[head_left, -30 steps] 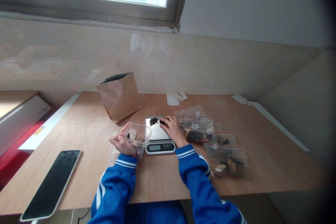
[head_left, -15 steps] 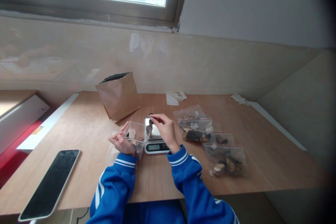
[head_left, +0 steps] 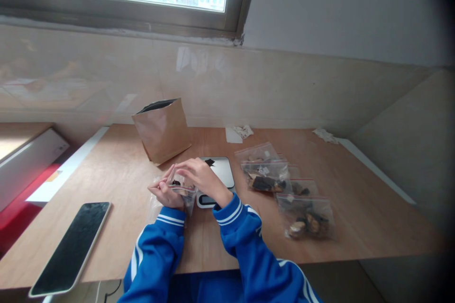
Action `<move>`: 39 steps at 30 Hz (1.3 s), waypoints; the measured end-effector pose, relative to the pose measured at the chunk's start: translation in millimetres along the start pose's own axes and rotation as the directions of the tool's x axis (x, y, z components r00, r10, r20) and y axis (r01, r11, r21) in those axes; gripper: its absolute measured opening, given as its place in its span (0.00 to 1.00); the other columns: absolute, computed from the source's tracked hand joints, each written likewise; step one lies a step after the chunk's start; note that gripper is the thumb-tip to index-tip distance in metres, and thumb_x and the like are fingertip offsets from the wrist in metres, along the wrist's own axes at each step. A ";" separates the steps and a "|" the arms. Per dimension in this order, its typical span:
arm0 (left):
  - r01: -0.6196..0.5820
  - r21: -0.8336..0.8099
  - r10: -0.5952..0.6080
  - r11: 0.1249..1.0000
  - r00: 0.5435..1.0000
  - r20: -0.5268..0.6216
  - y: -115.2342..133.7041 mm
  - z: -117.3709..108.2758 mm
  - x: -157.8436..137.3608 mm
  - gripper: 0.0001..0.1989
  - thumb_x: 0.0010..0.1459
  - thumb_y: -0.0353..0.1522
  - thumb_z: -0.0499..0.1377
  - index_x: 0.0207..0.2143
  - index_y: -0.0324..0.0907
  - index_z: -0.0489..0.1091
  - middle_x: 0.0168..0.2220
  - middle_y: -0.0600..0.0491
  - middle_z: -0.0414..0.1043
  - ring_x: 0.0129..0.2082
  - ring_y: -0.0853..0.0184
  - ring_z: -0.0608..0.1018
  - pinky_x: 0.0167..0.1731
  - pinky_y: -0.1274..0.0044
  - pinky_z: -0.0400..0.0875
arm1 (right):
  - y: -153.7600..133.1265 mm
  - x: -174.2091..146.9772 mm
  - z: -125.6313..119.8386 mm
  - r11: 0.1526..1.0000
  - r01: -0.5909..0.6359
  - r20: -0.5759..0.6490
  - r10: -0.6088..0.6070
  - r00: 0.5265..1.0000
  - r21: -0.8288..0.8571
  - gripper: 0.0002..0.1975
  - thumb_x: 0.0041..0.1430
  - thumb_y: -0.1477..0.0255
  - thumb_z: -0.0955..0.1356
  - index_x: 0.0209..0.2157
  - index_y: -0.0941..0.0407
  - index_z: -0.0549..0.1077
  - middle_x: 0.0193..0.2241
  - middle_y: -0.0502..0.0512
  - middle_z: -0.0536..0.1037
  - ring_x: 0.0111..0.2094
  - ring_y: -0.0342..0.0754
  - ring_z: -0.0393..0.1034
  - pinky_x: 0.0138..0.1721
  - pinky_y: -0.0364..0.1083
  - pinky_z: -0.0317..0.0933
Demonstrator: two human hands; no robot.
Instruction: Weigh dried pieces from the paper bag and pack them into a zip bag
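The bare left hand is held with its fingers bent, the bare right hand is poised just beside it, back upward and fingers directed leftward, and the blue-sleeved, white-striped left forearm and similarly sleeved right forearm are angled inward

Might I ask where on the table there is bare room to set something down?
Bare wood lies right of the filled clear bags, and between the brown paper bag and the phone. The middle is crowded: the left hand holds another clear bag, the right hand reaches to it across the scale, and the filled clear bags overlap right of there.
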State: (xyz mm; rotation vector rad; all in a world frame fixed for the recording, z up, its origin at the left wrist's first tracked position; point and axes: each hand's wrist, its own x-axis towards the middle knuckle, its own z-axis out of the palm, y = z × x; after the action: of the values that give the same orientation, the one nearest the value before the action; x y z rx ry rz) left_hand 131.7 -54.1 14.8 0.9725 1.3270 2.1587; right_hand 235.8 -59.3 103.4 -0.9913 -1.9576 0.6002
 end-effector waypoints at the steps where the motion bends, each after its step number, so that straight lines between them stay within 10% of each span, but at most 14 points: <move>1: -0.016 -0.016 0.015 1.000 1.000 -0.015 0.9 0.6 0.3 0.05 0.61 0.36 0.43 0.34 0.45 0.50 0.33 0.49 0.75 0.38 0.58 0.80 0.39 0.58 0.69 | 1.3 -2.8 -3.2 1.000 -0.005 -0.057 0.007 0.998 0.027 0.11 0.65 0.67 0.62 0.40 0.53 0.73 0.39 0.53 0.76 0.42 0.46 0.68 0.46 0.46 0.59; 6: -0.053 -0.179 0.036 0.982 0.995 -0.096 4.5 7.0 0.4 0.03 0.60 0.33 0.46 0.34 0.44 0.51 0.29 0.51 0.74 0.36 0.58 0.80 0.38 0.59 0.70 | 25.9 -37.4 -10.8 0.984 -0.179 -0.326 0.168 0.930 -0.002 0.13 0.65 0.73 0.58 0.42 0.55 0.71 0.39 0.56 0.73 0.42 0.47 0.67 0.43 0.46 0.62; 15: -0.078 -0.279 0.030 0.957 0.985 -0.170 10.6 9.6 2.5 0.03 0.61 0.33 0.46 0.34 0.43 0.52 0.27 0.55 0.72 0.35 0.60 0.80 0.40 0.60 0.70 | 37.3 -64.4 30.4 0.829 -0.188 -0.013 0.213 0.977 -0.527 0.24 0.53 0.67 0.68 0.52 0.59 0.67 0.55 0.65 0.64 0.58 0.60 0.52 0.59 0.60 0.46; 20: -0.072 -0.238 0.023 0.969 0.978 -0.206 12.4 9.8 5.3 0.04 0.60 0.33 0.46 0.33 0.43 0.52 0.27 0.57 0.68 0.34 0.59 0.80 0.40 0.59 0.71 | 37.4 -56.7 49.5 0.713 -0.109 0.047 0.195 0.980 -0.693 0.15 0.54 0.76 0.66 0.45 0.64 0.72 0.54 0.70 0.64 0.58 0.62 0.52 0.59 0.60 0.42; 25: -0.060 -0.220 -0.002 0.974 0.962 -0.274 18.4 11.5 8.3 0.03 0.59 0.32 0.46 0.33 0.43 0.52 0.28 0.57 0.65 0.35 0.59 0.80 0.38 0.60 0.72 | 35.9 -54.3 42.4 0.791 -0.256 -0.147 0.210 0.967 -0.556 0.09 0.58 0.76 0.65 0.40 0.56 0.74 0.43 0.59 0.74 0.50 0.56 0.59 0.55 0.59 0.47; 30: -0.099 -0.189 0.044 0.977 0.959 -0.278 20.5 11.4 7.7 0.03 0.60 0.33 0.45 0.34 0.43 0.52 0.29 0.56 0.65 0.35 0.60 0.80 0.39 0.60 0.72 | 20.9 -35.7 18.9 0.859 -0.457 -0.520 0.288 0.804 -0.230 0.11 0.64 0.72 0.62 0.42 0.53 0.75 0.38 0.56 0.74 0.43 0.51 0.63 0.49 0.53 0.53; 36: -0.085 -0.163 0.042 0.983 0.968 -0.248 16.1 10.9 4.7 0.05 0.59 0.35 0.46 0.35 0.43 0.52 0.28 0.56 0.68 0.34 0.57 0.80 0.35 0.60 0.72 | 0.8 -13.7 11.0 0.971 -0.184 -0.218 0.149 0.965 -0.152 0.14 0.61 0.68 0.64 0.48 0.48 0.73 0.44 0.53 0.71 0.47 0.48 0.63 0.52 0.49 0.53; 39: -0.085 -0.168 0.042 0.982 0.969 -0.244 16.9 10.7 5.1 0.05 0.60 0.35 0.45 0.35 0.43 0.52 0.28 0.56 0.69 0.34 0.58 0.80 0.36 0.59 0.72 | 16.3 -15.2 9.5 0.970 -0.219 -0.214 0.193 0.958 -0.106 0.16 0.62 0.71 0.62 0.51 0.49 0.70 0.49 0.54 0.68 0.52 0.49 0.60 0.55 0.49 0.52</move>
State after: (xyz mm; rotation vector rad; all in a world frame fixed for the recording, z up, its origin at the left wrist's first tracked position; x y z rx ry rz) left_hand 136.4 -52.1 34.8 0.7118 1.1942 2.4577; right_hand 239.7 -62.8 79.8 -1.2982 -1.7423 0.4706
